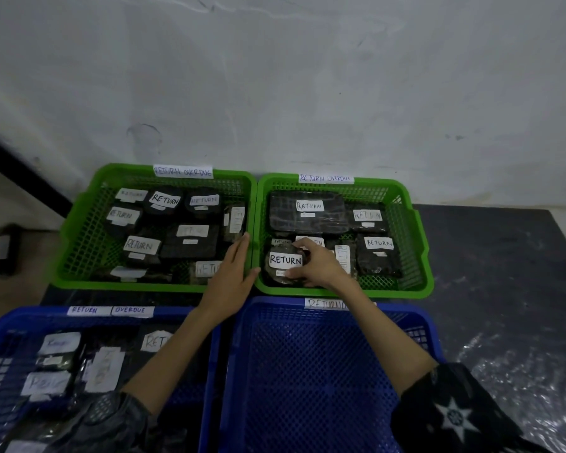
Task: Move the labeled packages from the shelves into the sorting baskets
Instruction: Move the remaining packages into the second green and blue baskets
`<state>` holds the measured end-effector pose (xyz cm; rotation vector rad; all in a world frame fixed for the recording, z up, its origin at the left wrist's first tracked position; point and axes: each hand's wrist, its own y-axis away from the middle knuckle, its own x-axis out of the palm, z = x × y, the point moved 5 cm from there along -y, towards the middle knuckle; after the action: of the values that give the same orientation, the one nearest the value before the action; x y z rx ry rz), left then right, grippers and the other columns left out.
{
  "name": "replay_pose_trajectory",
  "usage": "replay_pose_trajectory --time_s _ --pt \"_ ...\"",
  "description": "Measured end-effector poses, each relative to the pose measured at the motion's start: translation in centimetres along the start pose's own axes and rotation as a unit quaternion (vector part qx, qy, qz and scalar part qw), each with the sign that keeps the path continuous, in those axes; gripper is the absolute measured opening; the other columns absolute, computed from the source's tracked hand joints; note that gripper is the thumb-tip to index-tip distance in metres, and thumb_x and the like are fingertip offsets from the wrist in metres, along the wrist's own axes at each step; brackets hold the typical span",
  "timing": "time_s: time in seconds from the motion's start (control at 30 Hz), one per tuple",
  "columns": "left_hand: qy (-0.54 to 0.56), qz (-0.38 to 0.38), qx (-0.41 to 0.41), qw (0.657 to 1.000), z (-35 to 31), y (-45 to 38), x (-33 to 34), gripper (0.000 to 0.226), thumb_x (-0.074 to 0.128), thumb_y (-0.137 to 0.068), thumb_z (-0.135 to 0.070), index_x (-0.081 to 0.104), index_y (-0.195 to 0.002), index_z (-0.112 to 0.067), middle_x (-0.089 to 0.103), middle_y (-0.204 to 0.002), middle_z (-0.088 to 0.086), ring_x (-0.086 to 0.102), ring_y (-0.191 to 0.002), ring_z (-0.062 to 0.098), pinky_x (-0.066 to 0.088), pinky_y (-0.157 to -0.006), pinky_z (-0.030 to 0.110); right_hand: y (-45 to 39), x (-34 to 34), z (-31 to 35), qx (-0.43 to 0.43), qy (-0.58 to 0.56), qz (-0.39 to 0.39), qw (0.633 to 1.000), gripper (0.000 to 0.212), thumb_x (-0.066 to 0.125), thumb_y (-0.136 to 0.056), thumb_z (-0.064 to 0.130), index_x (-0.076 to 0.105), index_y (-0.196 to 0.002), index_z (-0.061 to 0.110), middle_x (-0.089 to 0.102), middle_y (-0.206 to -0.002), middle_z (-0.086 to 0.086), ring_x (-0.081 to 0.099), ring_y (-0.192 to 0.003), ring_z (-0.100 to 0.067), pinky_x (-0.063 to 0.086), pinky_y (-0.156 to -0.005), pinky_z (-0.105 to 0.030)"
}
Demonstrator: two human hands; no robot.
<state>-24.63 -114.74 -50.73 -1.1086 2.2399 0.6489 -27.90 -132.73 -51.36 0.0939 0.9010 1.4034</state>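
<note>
In the right green basket (406, 286) your right hand (317, 264) grips the round package (283, 261) while your left hand (231, 281) lies flat; a loose grip could let it slip.

Round dark "RETURN" package (283, 263) — flat in right green basket (406, 289).
</note>
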Motion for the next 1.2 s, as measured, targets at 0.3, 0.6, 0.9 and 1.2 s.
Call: replay_pose_trajectory --time_s 0.3,0.6,0.9,1.2 --pt "0.005 -0.002 -0.006 1.0 -0.3 0.0 0.1 0.07 0.043 -0.099 -0.026 -0.003 -0.151 -0.022 -0.002 -0.159 -0.003 0.028 -0.139 0.019 0.027 -0.108 0.03 -0.6 0.8 -0.3 0.012 0.075 -0.044 0.996 0.068 0.084 -0.065 0.015 0.051 -0.124 0.017 0.047 -0.123 -0.013 0.057 -0.101 -0.033 0.054 -0.085 -0.046" --pt "0.002 0.0 -0.001 1.0 -0.1 -0.1 0.2 0.07 0.042 -0.099 -0.026 -0.004 -0.151 -0.021 -0.002 -0.159 -0.003 0.026 -0.139 0.016 0.023 -0.102 0.021 -1.5 -0.8 1.6 0.004 0.145 -0.016 0.989 0.052 0.073 -0.076 0.047 0.057 -0.119 0.023 0.029 -0.142 -0.015 0.055 -0.112 -0.038 0.051 -0.091 -0.046" --pt "-0.003 -0.002 0.006 1.0 -0.1 0.0 0.2 0.07 0.042 -0.099 -0.027 -0.004 -0.151 -0.021 -0.003 -0.159 -0.005 0.016 -0.143 0.014 0.02 -0.105 0.02 -2.1 1.8 2.5 0.039 0.185 -0.024 0.982 0.052 0.069 -0.08 0.048 0.055 -0.121 0.021 0.01 -0.144 -0.01 0.02 -0.129 -0.041 0.041 -0.094 -0.045" --pt "-0.017 0.007 -0.003 1.0 -0.4 0.1 -0.1 0.07 0.041 -0.1 -0.03 -0.007 -0.15 -0.023 -0.006 -0.159 -0.006 0.025 -0.14 0.018 0.032 -0.105 0.029 -1.6 1.4 1.0 -0.055 0.141 -0.003 0.988 0.063 0.07 -0.083 0.032 0.043 -0.14 0.025 0.032 -0.121 -0.007 0.038 -0.118 -0.032 0.04 -0.101 -0.04"
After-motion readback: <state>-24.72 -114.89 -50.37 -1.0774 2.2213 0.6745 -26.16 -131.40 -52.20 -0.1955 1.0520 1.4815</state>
